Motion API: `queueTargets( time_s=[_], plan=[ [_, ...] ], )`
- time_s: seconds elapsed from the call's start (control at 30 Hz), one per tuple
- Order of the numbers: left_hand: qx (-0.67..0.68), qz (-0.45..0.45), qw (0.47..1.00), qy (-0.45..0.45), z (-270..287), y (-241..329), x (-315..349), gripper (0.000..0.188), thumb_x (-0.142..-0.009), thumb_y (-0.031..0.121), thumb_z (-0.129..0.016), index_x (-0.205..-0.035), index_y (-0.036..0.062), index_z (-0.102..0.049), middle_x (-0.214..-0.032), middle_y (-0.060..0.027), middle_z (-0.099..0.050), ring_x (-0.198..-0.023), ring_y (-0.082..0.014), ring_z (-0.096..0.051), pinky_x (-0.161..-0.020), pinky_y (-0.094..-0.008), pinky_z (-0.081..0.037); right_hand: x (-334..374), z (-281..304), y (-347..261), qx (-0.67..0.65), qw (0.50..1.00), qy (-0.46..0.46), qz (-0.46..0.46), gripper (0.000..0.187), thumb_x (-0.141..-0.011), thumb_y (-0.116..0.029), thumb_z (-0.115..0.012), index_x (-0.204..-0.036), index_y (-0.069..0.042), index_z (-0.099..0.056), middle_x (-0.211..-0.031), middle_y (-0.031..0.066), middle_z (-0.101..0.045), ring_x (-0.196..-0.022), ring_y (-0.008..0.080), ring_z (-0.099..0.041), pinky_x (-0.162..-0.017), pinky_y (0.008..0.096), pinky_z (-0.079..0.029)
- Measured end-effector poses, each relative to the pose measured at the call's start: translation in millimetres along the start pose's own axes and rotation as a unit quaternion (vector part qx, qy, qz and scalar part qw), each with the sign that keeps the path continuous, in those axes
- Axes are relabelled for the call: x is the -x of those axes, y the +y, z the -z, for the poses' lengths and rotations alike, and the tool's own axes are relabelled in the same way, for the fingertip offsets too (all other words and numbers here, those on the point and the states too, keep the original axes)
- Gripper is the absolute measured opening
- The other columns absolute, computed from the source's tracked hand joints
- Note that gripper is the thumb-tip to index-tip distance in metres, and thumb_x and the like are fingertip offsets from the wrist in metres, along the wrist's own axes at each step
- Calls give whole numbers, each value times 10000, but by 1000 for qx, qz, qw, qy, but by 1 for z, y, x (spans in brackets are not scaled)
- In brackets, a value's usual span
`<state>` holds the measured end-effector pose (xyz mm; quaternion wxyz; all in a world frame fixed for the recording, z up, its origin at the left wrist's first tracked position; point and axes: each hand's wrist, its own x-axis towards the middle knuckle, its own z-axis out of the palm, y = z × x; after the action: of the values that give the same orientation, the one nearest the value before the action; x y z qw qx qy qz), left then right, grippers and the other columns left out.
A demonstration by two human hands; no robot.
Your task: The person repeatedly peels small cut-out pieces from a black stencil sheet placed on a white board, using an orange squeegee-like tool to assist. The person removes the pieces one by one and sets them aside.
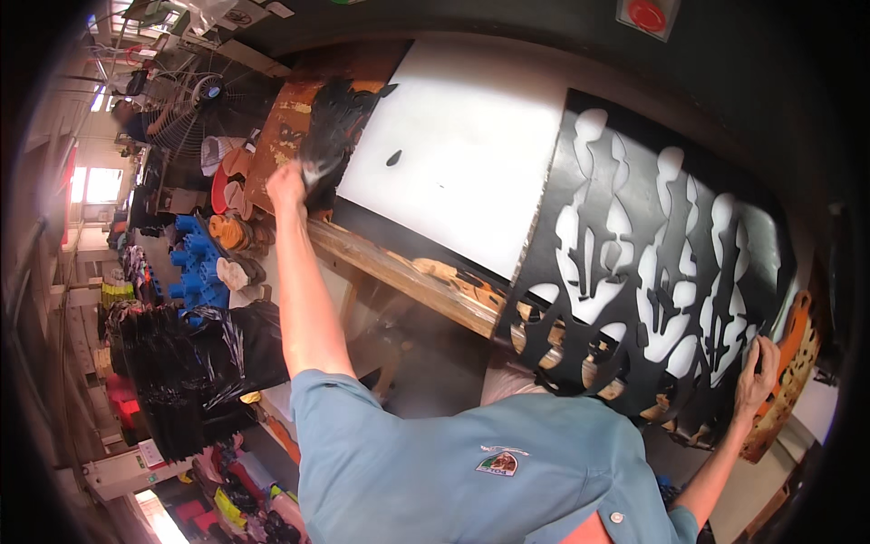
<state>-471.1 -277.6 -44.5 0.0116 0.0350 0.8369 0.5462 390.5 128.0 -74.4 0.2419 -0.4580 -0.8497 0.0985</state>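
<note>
On the left, my left hand [288, 188] is closed at the near end of a heap of black cut pieces [337, 131]. A pale, blurred bit shows beside its fingers, and what it grips cannot be made out. A black sheet [632, 313] full of long cut-out holes lies on the right part of the white board [462, 122] and droops over the front edge. At the sheet's right edge, my right hand [757, 374] is closed on its margin, fingertips partly hidden. One small black teardrop-shaped piece [393, 158] lies alone on the white board.
A wooden rail [408, 276] runs along the worktable's front. Left of it stand blue tubular parts [198, 263], a large fan [201, 98] and black plastic sheeting [204, 372]. An orange strip [793, 340] is beside my right hand. A red button [646, 14] sits above the board.
</note>
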Motion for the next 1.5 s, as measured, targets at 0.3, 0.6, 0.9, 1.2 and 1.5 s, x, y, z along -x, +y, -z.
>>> queueTargets(
  time_s=[0.3, 0.6, 0.9, 1.2, 1.5],
  plan=[
    [-168, -32, 982, 78, 31, -53, 7, 311, -970, 236, -729, -1156, -2, -806, -1083, -151, -817, -980, -286, -786, -923, -412, -613, -7, -4, 6, 44, 995, 80, 32, 160, -1047, -40, -693, -1182, 34, -737, -1224, 170, -703, -1148, 322, -677, -1031, 402, -532],
    [-58, -59, 996, -32, -22, -4, 65, 434, -1079, 290, -696, -1407, 6, -697, -1303, -83, -761, -1129, -185, -720, -991, -338, -559, 13, 30, -26, 153, 972, 22, -180, 858, -852, -408, -891, -1541, -28, -549, -1623, 298, -433, -1496, 474, -421, -1243, 526, -357],
    [-8, -132, 917, -377, -182, 73, 283, 515, -1096, 221, -673, -1523, -49, -573, -1483, -164, -659, -1263, -217, -653, -1067, -347, -532, 35, 63, -6, 49, 964, -23, -259, 1070, -819, -533, -892, -1651, -50, -423, -1714, 343, -290, -1589, 480, -308, -1291, 530, -305],
    [-66, -15, 922, -380, -214, 103, 322, 514, -1057, 294, -732, -1375, -102, -652, -1251, -110, -702, -689, -61, -574, -602, -237, -461, 47, 66, -3, 62, 974, -58, -211, 1228, -672, -515, -952, -1678, -98, -385, -1698, 380, -252, -1556, 551, -294, -1282, 567, -305],
    [-209, -201, 917, -273, -177, 90, 349, 545, -1024, 368, -743, -1340, -73, -690, -1287, -205, -695, -1099, -269, -678, -978, -382, -532, 44, 96, 24, -374, 886, -16, -273, 1099, -712, -379, -946, -1609, 41, -470, -1545, 264, -548, -1431, 312, -541, -1197, 416, -427]
  ],
)
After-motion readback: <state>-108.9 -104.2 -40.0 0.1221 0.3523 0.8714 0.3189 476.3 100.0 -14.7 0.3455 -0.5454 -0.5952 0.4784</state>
